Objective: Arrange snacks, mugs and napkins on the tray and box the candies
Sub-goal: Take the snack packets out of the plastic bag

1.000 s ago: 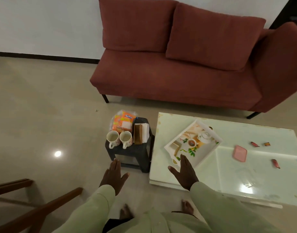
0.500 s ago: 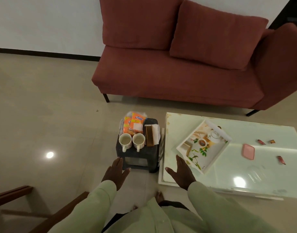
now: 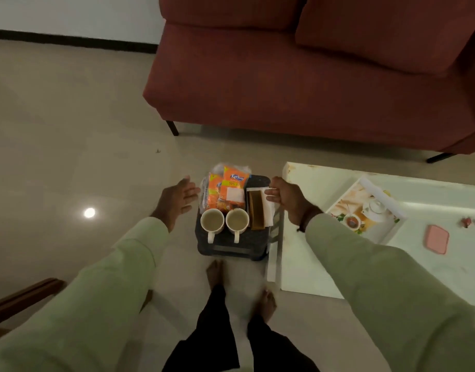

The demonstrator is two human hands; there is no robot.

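Left hand point(image 3: 177, 201): fingers spread, just left of snack packets point(image 3: 228, 193). Mugs point(image 3: 212, 222) and napkins point(image 3: 258, 210) on stool point(image 3: 231, 248). Right hand point(image 3: 287, 201): fingers curled at napkins' edge, hold unclear. Tray point(image 3: 388, 197) not yet loaded; candies point(image 3: 470, 220) unboxed, right of pink box point(image 3: 436, 238).

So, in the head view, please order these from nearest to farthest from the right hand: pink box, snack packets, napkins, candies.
1. napkins, at the fingers of the right hand
2. snack packets, left, on the stool
3. pink box, right, on the table
4. candies, farthest right
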